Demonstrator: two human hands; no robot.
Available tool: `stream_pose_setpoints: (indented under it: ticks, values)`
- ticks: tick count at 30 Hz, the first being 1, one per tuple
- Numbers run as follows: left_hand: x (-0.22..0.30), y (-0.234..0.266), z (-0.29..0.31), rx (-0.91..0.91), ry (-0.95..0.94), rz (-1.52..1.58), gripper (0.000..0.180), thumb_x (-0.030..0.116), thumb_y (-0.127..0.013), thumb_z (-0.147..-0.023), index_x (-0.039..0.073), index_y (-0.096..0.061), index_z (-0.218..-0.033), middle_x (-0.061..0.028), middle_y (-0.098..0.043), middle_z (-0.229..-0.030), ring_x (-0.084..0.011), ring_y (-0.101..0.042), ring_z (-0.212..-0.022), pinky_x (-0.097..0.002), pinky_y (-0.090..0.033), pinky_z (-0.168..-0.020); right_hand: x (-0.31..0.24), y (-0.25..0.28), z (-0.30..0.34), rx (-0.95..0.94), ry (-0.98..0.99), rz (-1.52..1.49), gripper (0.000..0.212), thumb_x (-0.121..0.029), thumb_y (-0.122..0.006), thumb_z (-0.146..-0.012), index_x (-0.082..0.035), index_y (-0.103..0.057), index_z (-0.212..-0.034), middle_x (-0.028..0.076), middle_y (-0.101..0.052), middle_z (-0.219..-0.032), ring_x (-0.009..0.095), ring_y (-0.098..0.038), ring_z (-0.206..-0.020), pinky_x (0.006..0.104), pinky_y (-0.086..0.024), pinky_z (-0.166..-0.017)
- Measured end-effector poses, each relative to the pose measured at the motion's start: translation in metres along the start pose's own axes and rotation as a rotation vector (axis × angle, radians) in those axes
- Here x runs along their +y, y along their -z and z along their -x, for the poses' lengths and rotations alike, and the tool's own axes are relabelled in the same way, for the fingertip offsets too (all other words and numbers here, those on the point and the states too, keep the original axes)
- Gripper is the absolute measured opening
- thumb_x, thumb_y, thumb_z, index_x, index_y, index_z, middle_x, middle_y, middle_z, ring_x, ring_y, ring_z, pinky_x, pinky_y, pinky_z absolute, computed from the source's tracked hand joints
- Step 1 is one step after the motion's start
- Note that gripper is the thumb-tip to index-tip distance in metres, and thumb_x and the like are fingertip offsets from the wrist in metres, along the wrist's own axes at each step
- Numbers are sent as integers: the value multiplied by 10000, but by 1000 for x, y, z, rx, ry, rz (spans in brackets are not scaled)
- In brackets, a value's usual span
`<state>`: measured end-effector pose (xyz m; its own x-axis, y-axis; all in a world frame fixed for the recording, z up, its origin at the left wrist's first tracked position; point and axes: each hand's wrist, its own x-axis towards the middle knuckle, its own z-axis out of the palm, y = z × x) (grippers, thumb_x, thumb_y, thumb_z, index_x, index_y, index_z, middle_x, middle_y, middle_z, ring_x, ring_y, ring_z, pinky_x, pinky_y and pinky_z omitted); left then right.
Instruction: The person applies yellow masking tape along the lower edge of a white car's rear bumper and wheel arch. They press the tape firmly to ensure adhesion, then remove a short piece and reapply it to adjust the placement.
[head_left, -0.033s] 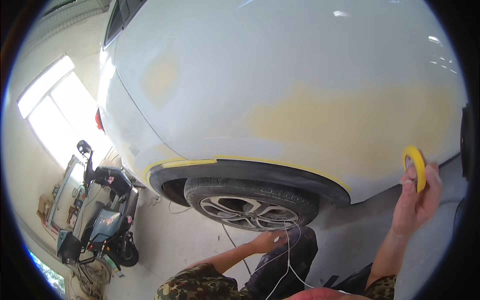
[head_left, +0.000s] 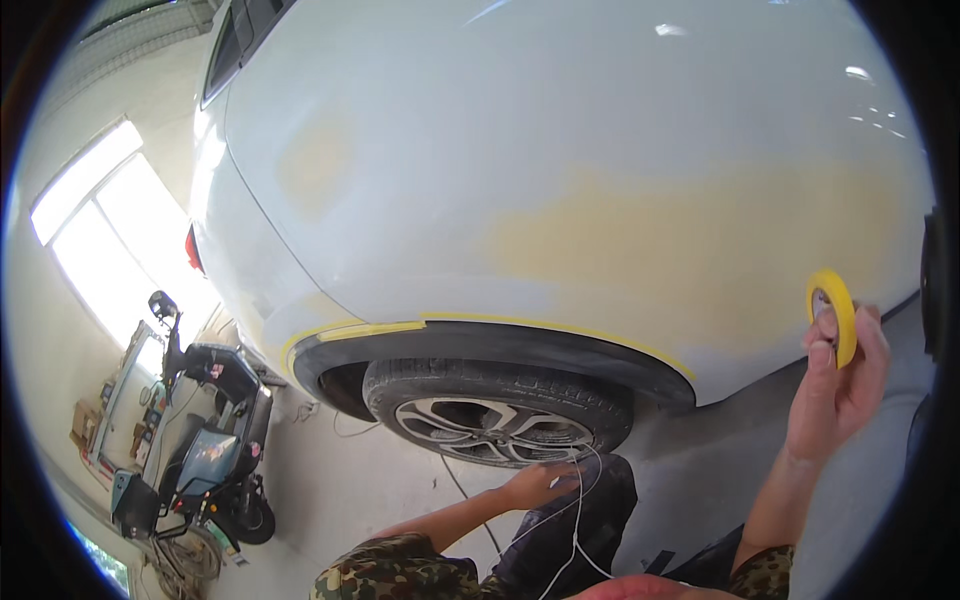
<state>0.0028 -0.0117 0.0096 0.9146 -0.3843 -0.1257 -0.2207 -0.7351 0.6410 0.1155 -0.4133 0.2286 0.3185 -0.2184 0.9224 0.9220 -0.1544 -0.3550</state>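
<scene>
My right hand [head_left: 842, 385] is raised at the right, pinching a roll of yellow masking tape [head_left: 836, 314] held upright close to the white car body [head_left: 560, 130]. A strip of yellow tape [head_left: 470, 323] runs along the edge of the black wheel arch above the tyre and alloy wheel [head_left: 497, 418]. My left hand [head_left: 541, 484] is low, fingers spread and holding nothing, just below the tyre and beside my dark trouser knee [head_left: 590, 515]. A thin white cord [head_left: 578, 520] hangs past that hand. Yellowish sanded patches [head_left: 690, 250] show on the panel.
A dark scooter [head_left: 205, 450] is parked at the lower left on the pale concrete floor [head_left: 340, 490]. A bright window [head_left: 110, 230] is behind it. A red tail lamp [head_left: 195, 250] marks the car's rear corner. A dark cable lies on the floor under the wheel.
</scene>
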Motion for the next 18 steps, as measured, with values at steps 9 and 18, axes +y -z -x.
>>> stream_pose_setpoints:
  ticks: [9, 18]
  values:
    - [106, 89, -47, 0, -546, -216, 240, 245, -735, -950, 114, -734, -1151, -99, -734, -1209, -310, -711, -1098, -431, -572, -925, -54, 20, -34, 198, 71, 192, 423, -18, -627, -1004, 36, -539, -1414, 149, -647, -1096, 191, -584, -897, 329, -527, -806]
    - [166, 197, -23, 774, -850, -830, 747, 422, -771, -903, 80, -522, -1519, -246, -348, -1666, -470, -259, -1566, -689, -143, -1227, -56, -12, -38, 150, 10, 131, 372, 16, -612, -1007, 60, -588, -1375, 146, -673, -1149, 190, -620, -944, 341, -543, -894]
